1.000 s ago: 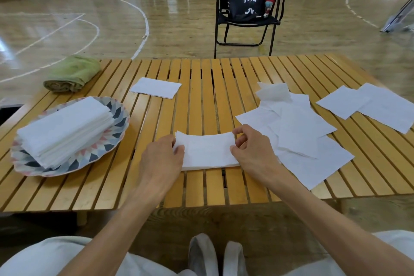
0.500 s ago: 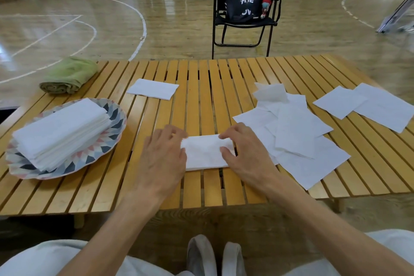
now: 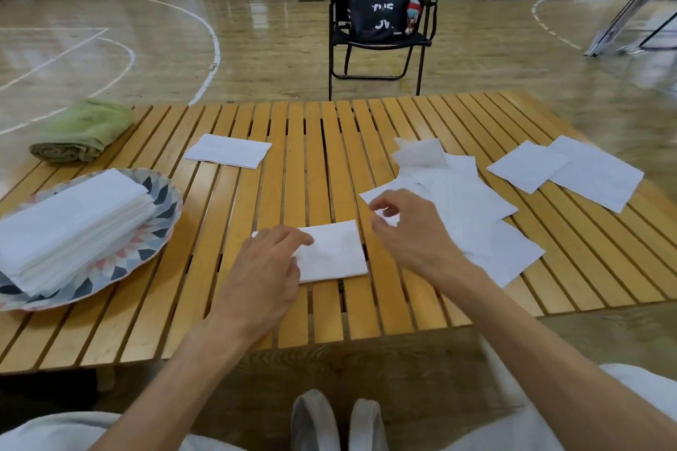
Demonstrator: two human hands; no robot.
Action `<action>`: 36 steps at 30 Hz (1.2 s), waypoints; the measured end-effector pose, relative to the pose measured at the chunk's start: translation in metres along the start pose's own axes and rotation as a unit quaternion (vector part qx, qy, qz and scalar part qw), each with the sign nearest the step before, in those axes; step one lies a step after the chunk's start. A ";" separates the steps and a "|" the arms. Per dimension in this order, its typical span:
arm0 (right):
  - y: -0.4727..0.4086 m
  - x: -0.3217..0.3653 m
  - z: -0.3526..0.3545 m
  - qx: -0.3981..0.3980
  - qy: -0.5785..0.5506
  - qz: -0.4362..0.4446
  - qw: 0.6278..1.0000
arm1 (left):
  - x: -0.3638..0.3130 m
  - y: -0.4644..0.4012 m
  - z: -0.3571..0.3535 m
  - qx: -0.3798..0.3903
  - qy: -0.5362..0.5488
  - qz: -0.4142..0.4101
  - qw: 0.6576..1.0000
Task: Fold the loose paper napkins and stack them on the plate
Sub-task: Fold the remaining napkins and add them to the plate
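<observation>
A folded white napkin (image 3: 335, 253) lies flat near the front of the slatted wooden table (image 3: 322, 165). My left hand (image 3: 269, 267) rests on its left end with the fingers laid over it. My right hand (image 3: 406, 231) hovers just right of the napkin, fingers loosely curled, holding nothing. A patterned plate (image 3: 161, 227) at the left carries a stack of folded napkins (image 3: 73, 223). A pile of loose napkins (image 3: 465, 209) lies to the right of my right hand.
Two more loose napkins (image 3: 571, 172) lie at the far right, and one folded napkin (image 3: 229, 151) lies at the back centre. A rolled green towel (image 3: 82, 130) sits at the back left corner. A black chair with a bag (image 3: 379, 11) stands beyond the table.
My right hand has lifted off the folded napkin and moved right toward the loose pile. My left hand stays on the napkin's left end.
</observation>
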State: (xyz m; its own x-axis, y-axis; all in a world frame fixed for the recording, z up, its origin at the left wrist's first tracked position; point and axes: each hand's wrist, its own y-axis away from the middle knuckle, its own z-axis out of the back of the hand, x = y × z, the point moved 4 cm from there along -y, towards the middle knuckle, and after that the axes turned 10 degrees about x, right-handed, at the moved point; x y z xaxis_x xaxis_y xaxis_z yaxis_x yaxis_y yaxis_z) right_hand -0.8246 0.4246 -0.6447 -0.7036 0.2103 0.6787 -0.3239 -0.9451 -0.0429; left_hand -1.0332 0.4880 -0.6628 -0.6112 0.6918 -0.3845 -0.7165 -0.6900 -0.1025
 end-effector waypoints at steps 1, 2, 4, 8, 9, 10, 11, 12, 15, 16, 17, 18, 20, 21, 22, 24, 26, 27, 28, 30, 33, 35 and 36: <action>-0.003 -0.009 0.018 -0.048 0.007 -0.031 0.998 | -0.002 0.000 0.001 -0.003 0.008 -0.006 1.000; -0.005 -0.019 0.034 -0.078 0.024 -0.065 0.995 | -0.004 0.000 0.000 -0.002 0.012 -0.011 1.000; -0.007 -0.041 0.049 -0.088 0.067 -0.131 0.985 | -0.006 0.000 -0.002 0.003 0.017 -0.016 1.000; -0.012 -0.073 0.042 -0.055 0.096 -0.208 0.972 | -0.006 -0.001 -0.004 0.012 0.026 -0.010 1.000; -0.014 -0.077 0.039 -0.056 0.099 -0.210 0.971 | -0.006 -0.001 -0.004 0.012 0.032 -0.009 0.999; -0.015 -0.078 0.037 -0.058 0.105 -0.209 0.971 | -0.007 -0.001 -0.003 0.010 0.036 -0.011 0.999; -0.016 -0.080 0.036 -0.059 0.113 -0.207 0.970 | -0.007 -0.001 -0.002 0.007 0.037 -0.014 0.999; -0.018 -0.080 0.034 -0.060 0.122 -0.203 0.970 | -0.006 -0.001 -0.002 0.005 0.038 -0.017 0.999; -0.020 -0.083 0.032 -0.063 0.137 -0.198 0.969 | -0.005 -0.001 -0.002 0.007 0.041 -0.018 0.999; -0.020 -0.083 0.032 -0.064 0.143 -0.195 0.968 | -0.005 -0.001 -0.002 0.006 0.042 -0.020 0.999; -0.020 -0.082 0.032 -0.064 0.149 -0.190 0.968 | -0.006 -0.001 -0.001 0.004 0.043 -0.022 0.999; -0.021 -0.082 0.032 -0.063 0.155 -0.182 0.969 | -0.007 -0.001 -0.001 0.004 0.044 -0.023 0.999; -0.022 -0.083 0.031 -0.059 0.158 -0.169 0.971 | -0.007 -0.001 -0.001 0.008 0.044 -0.021 0.999; -0.022 -0.085 0.032 -0.059 0.152 -0.168 0.972 | -0.006 -0.002 -0.001 0.010 0.044 -0.019 0.999; -0.022 -0.086 0.033 -0.063 0.141 -0.170 0.973 | -0.006 -0.001 -0.001 0.012 0.046 -0.017 0.999; -0.020 -0.082 0.037 -0.076 0.123 -0.171 0.975 | -0.006 -0.001 0.001 0.012 0.054 -0.017 0.998; -0.015 -0.067 0.042 -0.099 0.132 -0.152 0.974 | -0.008 -0.001 0.004 0.006 0.086 -0.012 0.996; -0.012 -0.055 0.044 -0.112 0.132 -0.127 0.977 | -0.009 -0.001 0.006 0.004 0.119 -0.002 0.993; -0.009 -0.041 0.044 -0.120 0.120 -0.085 0.982 | -0.010 -0.001 0.008 0.005 0.164 0.010 0.986; -0.002 -0.009 0.040 -0.103 0.083 0.024 0.991 | -0.013 -0.003 0.012 0.015 0.269 0.024 0.963; 0.008 0.026 0.017 -0.026 0.081 0.155 0.984 | -0.019 -0.003 0.017 0.051 0.412 0.033 0.909; 0.017 0.040 -0.002 0.014 0.119 0.215 0.969 | -0.023 -0.003 0.018 0.078 0.500 0.038 0.862; 0.021 0.046 -0.010 0.026 0.139 0.242 0.960 | -0.025 -0.002 0.019 0.088 0.538 0.039 0.838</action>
State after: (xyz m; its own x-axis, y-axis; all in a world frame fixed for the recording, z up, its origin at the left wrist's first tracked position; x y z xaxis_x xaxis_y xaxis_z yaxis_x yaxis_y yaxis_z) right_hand -0.8699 0.4169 -0.6220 -0.9078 -0.2044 0.3663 0.1097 -0.9585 -0.2630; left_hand -1.0226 0.4765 -0.6355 -0.0692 -0.0104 -0.9976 -0.7850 -0.6165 0.0609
